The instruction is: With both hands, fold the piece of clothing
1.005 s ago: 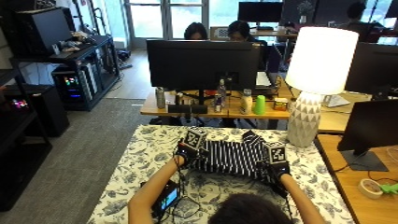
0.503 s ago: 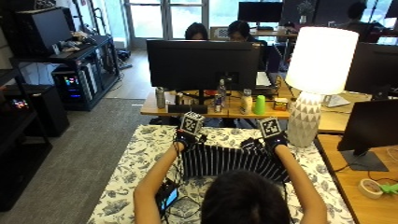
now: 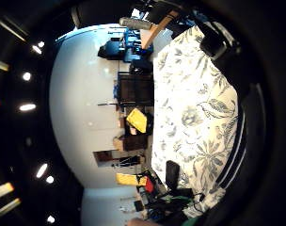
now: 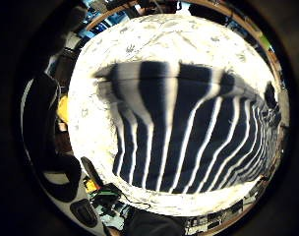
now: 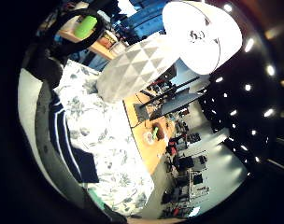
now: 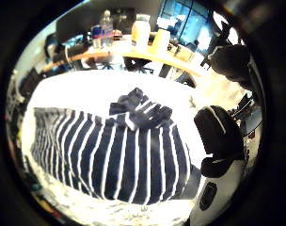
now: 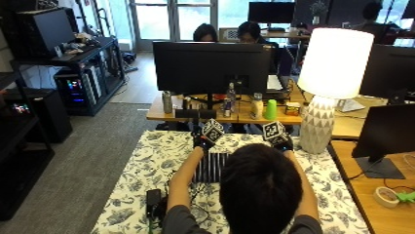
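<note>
Striped clothing point(image 7: 211, 166) lies spread on the floral-clothed counter point(image 7: 146, 165), mostly hidden in the outside view behind the person's head, with only its left part showing beside the left forearm. Both arms reach to the far edge of the garment: the left hand point(image 7: 204, 141) sits at its far left corner and the right hand point(image 7: 282, 143) at its far right, about level with each other. Whether either grip is pinching cloth I cannot tell; the fingers are hidden in the outside view and do not show in the palm views. The thumb-side palm views look down on the garment point(image 4: 189, 142) spread beneath both palms, stripes running near to far, with a bunched dark part point(image 6: 138, 110) at its far edge. Its long axis runs left to right between the hands, so neither hand is nearer; the fold probably turns on both far corners travelling together toward the near edge, keeping the edge straight.
</note>
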